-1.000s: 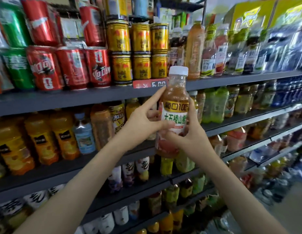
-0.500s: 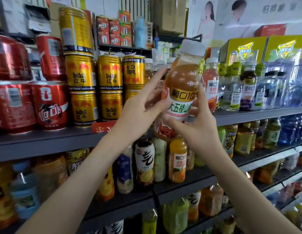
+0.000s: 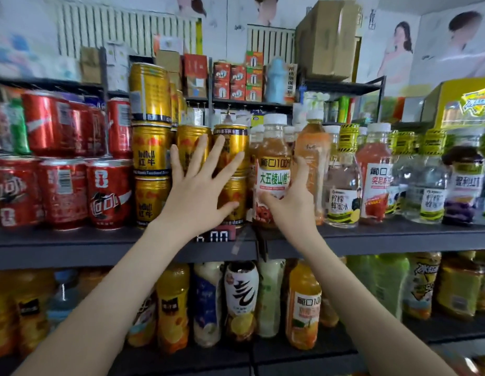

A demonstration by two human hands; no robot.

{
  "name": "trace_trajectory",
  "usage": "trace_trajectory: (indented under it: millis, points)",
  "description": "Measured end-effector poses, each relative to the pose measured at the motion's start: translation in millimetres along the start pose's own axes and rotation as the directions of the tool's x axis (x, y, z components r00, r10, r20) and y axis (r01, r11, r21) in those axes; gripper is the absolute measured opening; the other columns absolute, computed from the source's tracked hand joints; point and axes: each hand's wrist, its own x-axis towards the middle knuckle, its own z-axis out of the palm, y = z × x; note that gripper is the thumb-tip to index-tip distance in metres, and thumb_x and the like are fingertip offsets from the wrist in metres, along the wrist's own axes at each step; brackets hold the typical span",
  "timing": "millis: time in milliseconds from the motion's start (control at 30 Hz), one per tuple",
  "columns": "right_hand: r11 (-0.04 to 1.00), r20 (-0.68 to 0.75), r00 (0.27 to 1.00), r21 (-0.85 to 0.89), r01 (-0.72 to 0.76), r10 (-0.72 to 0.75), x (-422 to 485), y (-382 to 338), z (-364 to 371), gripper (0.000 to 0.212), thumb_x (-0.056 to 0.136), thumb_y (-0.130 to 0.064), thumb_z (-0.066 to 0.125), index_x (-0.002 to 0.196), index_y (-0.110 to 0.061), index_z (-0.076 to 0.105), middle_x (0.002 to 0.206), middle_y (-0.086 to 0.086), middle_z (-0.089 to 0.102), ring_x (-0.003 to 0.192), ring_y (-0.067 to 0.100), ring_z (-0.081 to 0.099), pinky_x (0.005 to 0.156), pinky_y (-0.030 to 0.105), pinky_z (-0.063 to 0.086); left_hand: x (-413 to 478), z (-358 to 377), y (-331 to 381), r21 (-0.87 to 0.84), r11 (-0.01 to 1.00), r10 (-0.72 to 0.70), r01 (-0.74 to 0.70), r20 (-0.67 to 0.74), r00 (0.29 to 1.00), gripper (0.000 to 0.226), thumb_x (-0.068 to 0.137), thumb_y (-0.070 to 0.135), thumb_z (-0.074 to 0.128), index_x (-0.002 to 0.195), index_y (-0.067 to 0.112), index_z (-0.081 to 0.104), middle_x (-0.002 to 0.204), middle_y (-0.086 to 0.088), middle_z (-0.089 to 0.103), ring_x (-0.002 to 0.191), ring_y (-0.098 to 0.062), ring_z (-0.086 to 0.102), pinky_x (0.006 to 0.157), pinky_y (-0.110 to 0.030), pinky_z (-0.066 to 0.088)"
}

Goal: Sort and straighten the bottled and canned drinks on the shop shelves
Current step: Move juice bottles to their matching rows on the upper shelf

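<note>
nearest us, our left hand (image 3: pixel 200 191) is spread wide and holds nothing, palm toward the gold cans (image 3: pixel 150 153) (we cannot tell whether it touches them). just to its right, our right hand (image 3: pixel 295 204) wraps the lower half of the hawthorn bottle (image 3: pixel 274 158), thumb across the foot of the label. the bottle stands upright, long axis vertical, label facing us, its base near the front edge of the shelf (image 3: pixel 73 240). it sits between the gold cans on its left and the orange bottle (image 3: pixel 313 147) close on its right. only the right hand is on it, so we judge any small turn or push back falls to that hand. sideways room is tight. behind, white-capped bottles (image 3: pixel 289 130) fill the row, so little depth looks free.
</note>
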Motion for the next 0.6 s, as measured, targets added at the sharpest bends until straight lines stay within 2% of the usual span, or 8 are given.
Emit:
trace_trajectory:
  millis: [100, 233, 400, 500, 600]
  points:
    - [1.0, 0.023, 1.0, -0.008, 0.006, -0.006, 11.2, 4.4, 6.1, 0.087, 0.084, -0.012, 0.07, 0.147, -0.024, 0.01, 0.111, 0.001, 0.064, 0.091, 0.015, 0.063, 0.074, 0.023, 0.048, 4.1, 1.4, 5.0, 0.04, 0.999, -0.012, 0.012, 0.023, 1.0, 0.088, 0.085, 0.061, 0.051, 0.151, 0.034, 0.0, 0.158, -0.007, -0.013, 0.143, -0.029, -0.019, 0.103, -0.059, -0.022]
    - [1.0, 0.033, 0.999, 0.005, -0.007, 0.007, 20.9, 10.8, 16.0, 0.087, 0.083, -0.008, 0.067, 0.145, -0.027, 0.008, 0.118, 0.007, 0.06, 0.096, 0.022, 0.063, 0.084, 0.04, 0.053, 6.1, 2.1, 7.7, 0.088, 0.996, -0.021, 0.017, 0.051, 0.998, 0.084, 0.086, 0.061, 0.049, 0.151, 0.036, 0.001, 0.158, -0.011, -0.015, 0.143, -0.032, -0.02, 0.103, -0.06, -0.022]
    - [1.0, 0.065, 0.998, -0.028, -0.011, 0.012, 31.0, 15.8, 29.2, 0.083, 0.088, -0.005, 0.059, 0.147, -0.021, 0.002, 0.119, 0.011, 0.057, 0.091, 0.022, 0.06, 0.075, 0.033, 0.051, 3.7, 5.5, 7.3, 0.089, 0.996, -0.031, 0.024, 0.08, 0.996, 0.084, 0.087, 0.059, 0.05, 0.15, 0.038, -0.001, 0.157, -0.013, -0.019, 0.142, -0.032, -0.022, 0.104, -0.06, -0.021]
    - [0.999, 0.083, 0.996, -0.026, -0.036, 0.038, 38.8, 20.4, 36.2, 0.084, 0.089, -0.007, 0.056, 0.148, -0.02, -0.002, 0.122, 0.018, 0.054, 0.097, 0.028, 0.061, 0.084, 0.046, 0.053, 4.2, 7.2, 6.1, 0.081, 0.996, -0.029, 0.022, 0.085, 0.996, 0.086, 0.087, 0.059, 0.052, 0.15, 0.038, -0.003, 0.156, -0.013, -0.021, 0.141, -0.029, -0.025, 0.104, -0.059, -0.022]
    - [0.996, 0.131, 0.988, -0.048, -0.077, 0.082, 46.8, 23.9, 37.0, 0.088, 0.091, -0.009, 0.057, 0.149, -0.021, -0.008, 0.132, 0.021, 0.047, 0.104, 0.029, 0.058, 0.089, 0.039, 0.049, 2.5, 6.2, 5.7, 0.072, 0.997, -0.015, 0.008, 0.089, 0.996, 0.088, 0.085, 0.057, 0.056, 0.151, 0.037, 0.0, 0.157, -0.013, -0.017, 0.142, -0.029, -0.022, 0.104, -0.058, -0.022]
